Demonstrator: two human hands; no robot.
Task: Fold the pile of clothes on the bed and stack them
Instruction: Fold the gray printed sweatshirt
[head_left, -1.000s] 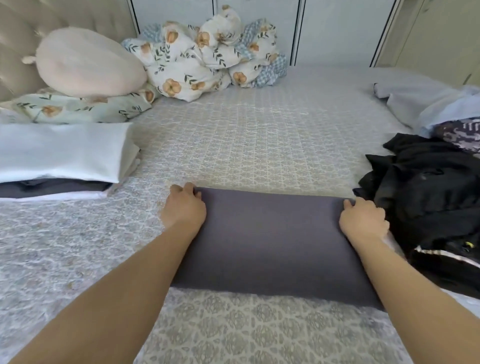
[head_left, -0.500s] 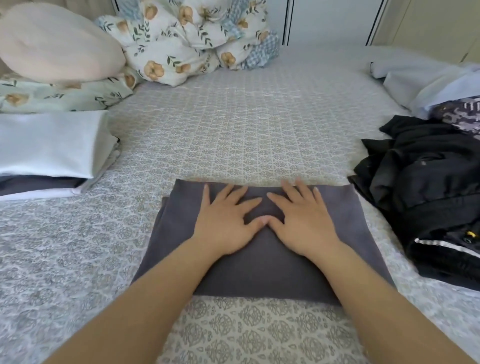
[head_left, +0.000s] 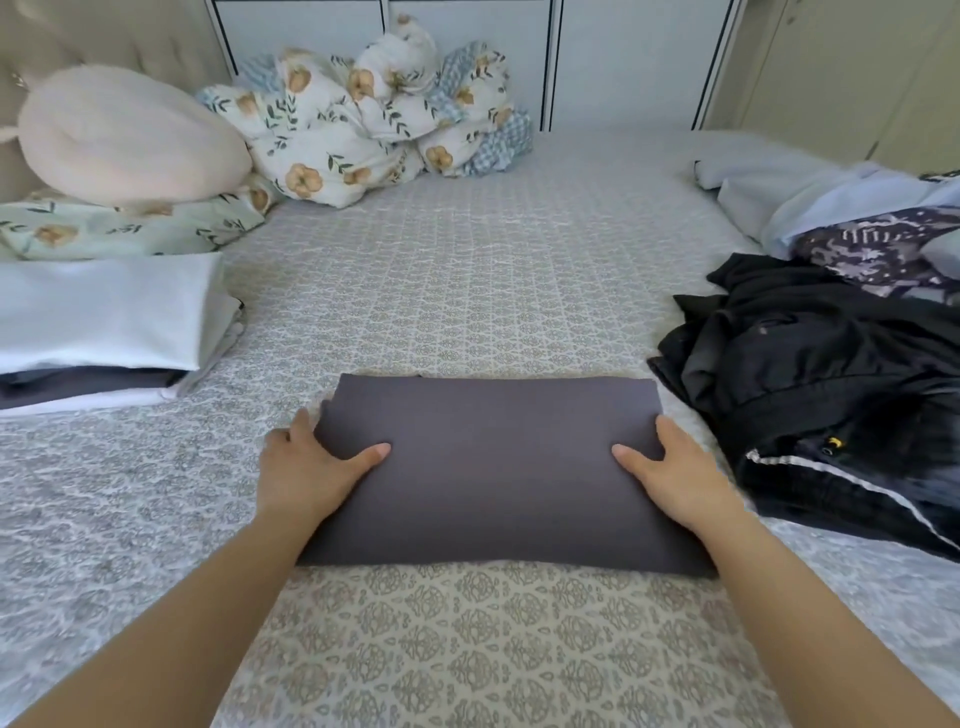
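A folded dark grey garment (head_left: 493, 467) lies flat on the patterned bed (head_left: 467, 291) right in front of me. My left hand (head_left: 306, 467) grips its left edge, thumb on top and fingers tucked under the cloth. My right hand (head_left: 675, 473) holds the right edge the same way. A stack of folded clothes (head_left: 98, 327), white on top with grey beneath, sits at the left. An unfolded pile (head_left: 831, 374) of black garments lies at the right, with pale blue and patterned pieces (head_left: 872, 244) behind it.
A round cream cushion (head_left: 124, 135) and a floral pillow (head_left: 114, 228) lie at the far left. A bunched floral duvet (head_left: 374, 119) rests against the white panelled wall at the back. Bare bedspread stretches between the stack and the pile.
Both hands left the middle of the grey garment, where they lay flat, and moved out to its left and right edges, which they now grip. The view tilted up slightly.
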